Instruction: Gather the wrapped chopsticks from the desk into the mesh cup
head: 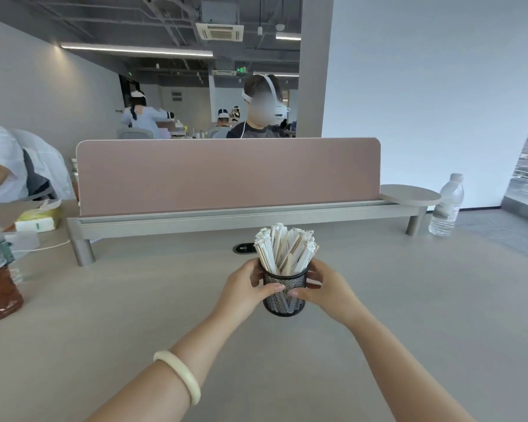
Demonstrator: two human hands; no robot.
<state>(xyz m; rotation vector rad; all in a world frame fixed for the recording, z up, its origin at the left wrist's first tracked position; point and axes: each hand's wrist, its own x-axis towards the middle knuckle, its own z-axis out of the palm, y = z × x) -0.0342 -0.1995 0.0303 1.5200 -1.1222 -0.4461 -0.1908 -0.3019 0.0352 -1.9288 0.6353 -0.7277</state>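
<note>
The grey tabletop [378,300] shows no loose packets, so the gathering looks finished. At its centre stands the mesh cup [284,295], upright, probably kept close for easy reach. The left hand [244,289] and right hand [320,287] each close their grip on its sides, likely to steady it. The wrapped chopsticks [285,248] stand packed inside, fanning above the rim.

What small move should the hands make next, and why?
Probably let go: both the left hand and right hand clasp the black mesh cup, the wrapped chopsticks stand inside it, and none lie on the desk.
</note>
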